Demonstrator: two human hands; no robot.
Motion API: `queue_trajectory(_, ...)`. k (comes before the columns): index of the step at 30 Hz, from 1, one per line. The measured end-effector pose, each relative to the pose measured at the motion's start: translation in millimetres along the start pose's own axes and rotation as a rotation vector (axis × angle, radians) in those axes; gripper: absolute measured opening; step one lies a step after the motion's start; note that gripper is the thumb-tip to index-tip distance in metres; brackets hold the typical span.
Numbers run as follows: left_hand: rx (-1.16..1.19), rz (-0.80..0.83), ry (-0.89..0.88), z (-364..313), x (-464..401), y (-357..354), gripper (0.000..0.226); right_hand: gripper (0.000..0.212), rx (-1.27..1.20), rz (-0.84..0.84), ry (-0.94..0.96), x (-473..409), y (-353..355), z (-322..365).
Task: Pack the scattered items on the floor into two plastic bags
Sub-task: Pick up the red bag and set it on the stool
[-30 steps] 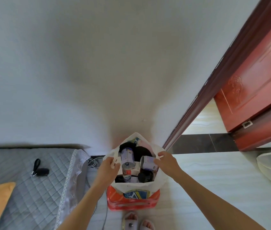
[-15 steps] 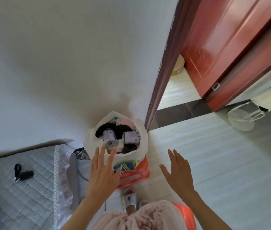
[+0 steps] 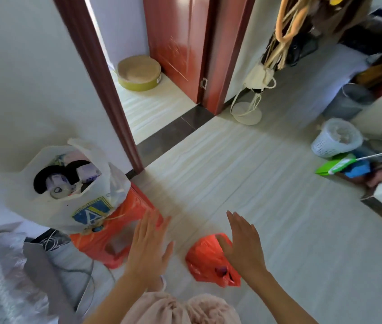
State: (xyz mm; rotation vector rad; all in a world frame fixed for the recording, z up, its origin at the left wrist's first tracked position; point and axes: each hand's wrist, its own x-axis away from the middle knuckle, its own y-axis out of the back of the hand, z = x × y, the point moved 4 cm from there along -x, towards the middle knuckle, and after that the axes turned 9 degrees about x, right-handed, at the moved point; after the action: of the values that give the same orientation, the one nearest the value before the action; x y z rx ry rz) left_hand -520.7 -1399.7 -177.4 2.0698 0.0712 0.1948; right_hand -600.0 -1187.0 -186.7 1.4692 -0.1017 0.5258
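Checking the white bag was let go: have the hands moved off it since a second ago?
Yes. Both hands gripped its rim; now the left hand and right hand hover open, nearer the person than the white bag on the red stool.

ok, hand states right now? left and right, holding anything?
Left hand: open, fingers spread, holding nothing.
Right hand: open, fingers straight, holding nothing; it is in front of the orange bag.

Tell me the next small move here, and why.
Probably lower the right hand onto the orange bag on the floor and grip its top. Both hands are open and empty, the left hand held over the floor, and the white bag already sits full on the stool.
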Motion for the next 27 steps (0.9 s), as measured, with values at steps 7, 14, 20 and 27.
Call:
queue_trajectory(7, 0.027, 0.208, 0.105, -88, 70, -124, 0.056, 0.092, -0.048, 0.094, -0.105, 99, -60, -134)
queue_trajectory(14, 0.159, 0.303, 0.223, -111, 99, -209, 0.064, 0.058, -0.109, 0.189, -0.122, 129, -136, -192)
queue_trajectory(20, 0.195, 0.511, 0.244, -73, 87, -341, 0.055, 0.055, -0.089, 0.246, -0.098, 76, -242, -218)
queue_trajectory(27, 0.455, 0.438, 0.503, -25, 37, -488, 0.026, 0.044, -0.102, 0.258, 0.05, -4, -370, -229)
